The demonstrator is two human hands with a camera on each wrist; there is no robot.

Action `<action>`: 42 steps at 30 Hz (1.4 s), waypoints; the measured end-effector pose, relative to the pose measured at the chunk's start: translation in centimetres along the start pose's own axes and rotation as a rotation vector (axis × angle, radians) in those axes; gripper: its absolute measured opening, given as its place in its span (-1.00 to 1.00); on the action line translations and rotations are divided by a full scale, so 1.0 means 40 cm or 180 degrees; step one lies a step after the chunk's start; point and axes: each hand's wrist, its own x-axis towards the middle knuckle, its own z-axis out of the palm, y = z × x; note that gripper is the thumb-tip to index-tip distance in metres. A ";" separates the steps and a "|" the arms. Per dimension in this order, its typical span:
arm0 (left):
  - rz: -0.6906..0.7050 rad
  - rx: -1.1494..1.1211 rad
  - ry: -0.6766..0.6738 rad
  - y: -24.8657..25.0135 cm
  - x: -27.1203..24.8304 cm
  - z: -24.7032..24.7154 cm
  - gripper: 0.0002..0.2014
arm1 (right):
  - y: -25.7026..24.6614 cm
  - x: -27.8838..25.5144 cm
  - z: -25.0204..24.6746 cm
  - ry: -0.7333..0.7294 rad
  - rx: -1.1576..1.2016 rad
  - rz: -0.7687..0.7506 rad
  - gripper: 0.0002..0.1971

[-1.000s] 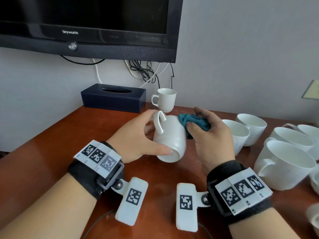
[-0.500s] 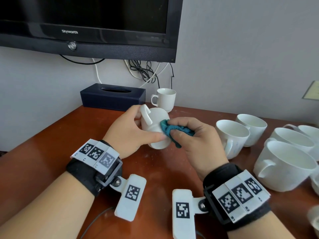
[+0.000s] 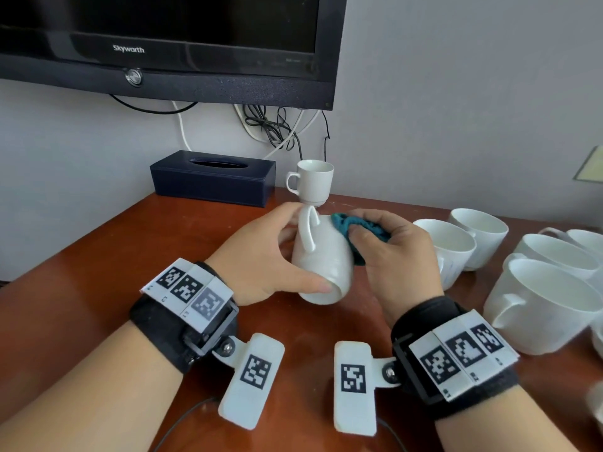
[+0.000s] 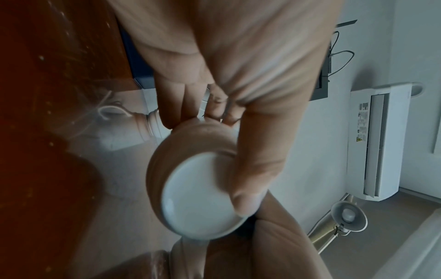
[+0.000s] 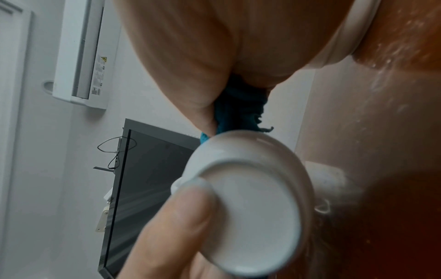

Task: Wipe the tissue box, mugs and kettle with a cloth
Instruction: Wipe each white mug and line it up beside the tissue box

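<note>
Grip, L: left hand point(image 3: 261, 256) wrapped round white mug point(image 3: 321, 269), held off tabletop point(image 3: 98, 272), tilted, base toward the camera, handle up. Thumb lies along the near side to the base rim; fingers are behind the mug, at the mouth end per left wrist view point(image 4: 181, 105). Base disc shows plain in both wrist views point(image 4: 200, 196) point(image 5: 253, 203).

Grip, R: right hand point(image 3: 401, 256) closed on a bunched teal cloth point(image 3: 355, 231), fingers curled over it, cloth pressed to upper right side of the mug. Right wrist view shows cloth point(image 5: 241, 107) wedged betw. palm and mug wall.

Surroundings, tabletop, reddish-brown wood:
- Tissue box point(image 3: 212, 177), dark blue, slot on top, back left against wall, well apart from hands.
- Small white cup point(image 3: 311, 184), upright, handle to the left, just behind the held mug; overlaps it in head view, contact cannot be told.
- Group of white mugs, right side: nearest to R hand point(image 3: 453, 246), partly hidden by it; one behind point(image 3: 479, 233); large one front right point(image 3: 548, 308), handle left; more at right edge point(image 3: 561, 256), cut off.
- Kettle: not seen in any view.

Wall: TV point(image 3: 163, 37), black, marked Skyworth, above the tissue box; cables point(image 3: 270, 128) hang below it. Air-con unit point(image 4: 379, 139) and lamp point(image 4: 348, 215) in left wrist view only.

Wrists: black straps w/ marker tags, both arms.
</note>
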 end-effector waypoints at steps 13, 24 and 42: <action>-0.0177 0.0520 0.0730 -0.004 0.002 -0.009 -0.21 | -0.015 -0.022 0.001 -0.0857 -0.0225 -0.0140 -0.71; 0.0223 0.0961 -0.0068 0.007 -0.004 0.008 0.02 | -0.042 -0.017 -0.003 -0.0123 -0.0680 -0.0547 -0.69; -0.0085 0.0034 0.0121 -0.016 -0.008 -0.027 0.16 | -0.012 -0.008 0.004 -0.0218 0.0161 0.0124 -0.83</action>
